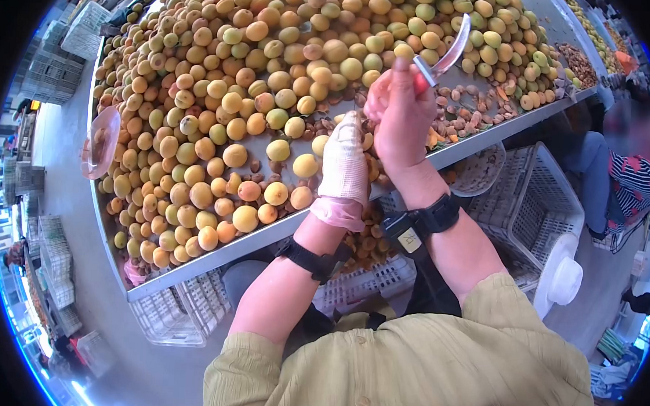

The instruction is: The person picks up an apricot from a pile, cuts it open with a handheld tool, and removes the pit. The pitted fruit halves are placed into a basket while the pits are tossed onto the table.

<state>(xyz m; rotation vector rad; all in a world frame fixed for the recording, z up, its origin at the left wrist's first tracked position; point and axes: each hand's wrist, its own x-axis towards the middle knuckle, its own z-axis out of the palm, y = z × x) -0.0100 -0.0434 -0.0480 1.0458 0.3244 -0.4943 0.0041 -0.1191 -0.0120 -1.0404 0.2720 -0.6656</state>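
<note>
- My right hand point(404, 119) is clamped round a red-handled knife point(452, 57), its silvery blade curving upward over the surface point(264, 236).
- My gloved left hand point(343, 163) is nearby, grip unclear.
- Round fruits point(278, 81), yellow-orange to greenish, lie heaped there.

A fruit-processing workshop: fruit point(236, 128) heaped over a table point(189, 266), crates point(52, 77) stacked beyond its left edge, others below its near edge.

Grey floor point(59, 152); bright white light point(83, 396)
</note>
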